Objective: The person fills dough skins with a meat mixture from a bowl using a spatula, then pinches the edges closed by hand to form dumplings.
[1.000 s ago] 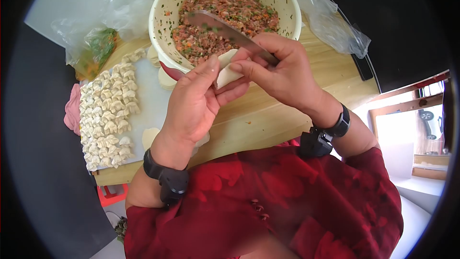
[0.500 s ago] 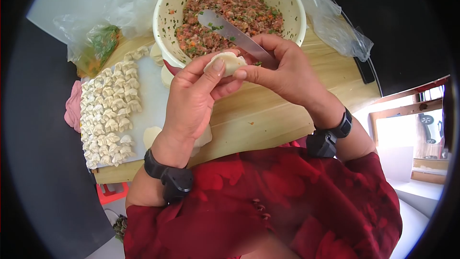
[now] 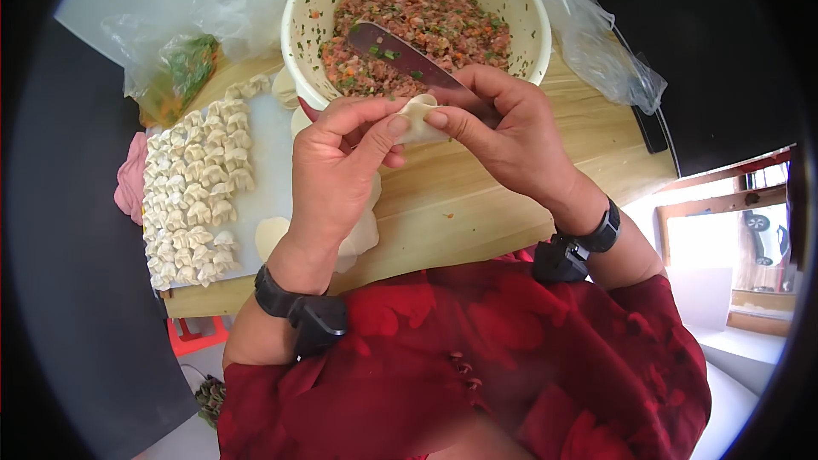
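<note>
Over the near rim of a white bowl (image 3: 543, 43), both hands pinch a dumpling (image 3: 419, 122) with its wrapper folded over. My left hand (image 3: 332, 175) grips its left side, thumb in front. The thumb of my right hand (image 3: 528, 136) presses the right side, while its other fingers keep a flat metal spreader (image 3: 400, 53) against the palm. Green bits cling to the blade, which points up left over minced meat filling (image 3: 443, 17) in the bowl. Round dough wrappers (image 3: 361, 234) lie partly hidden behind my left forearm; a single wrapper (image 3: 269, 232) is left of it.
Rows of folded dumplings (image 3: 196, 175) cover the left of a pale board (image 3: 266, 153) on the wooden table (image 3: 477, 196). A plastic bag with greens (image 3: 189, 68) lies at the back left, more clear plastic bags (image 3: 609, 55) at the back right. A pink cloth (image 3: 130, 179) hangs at the left edge.
The dumpling has turned more upright, its fold now pinched between both thumbs. The spreader has tilted and its blade looks darker. The whole view has shifted slightly.
</note>
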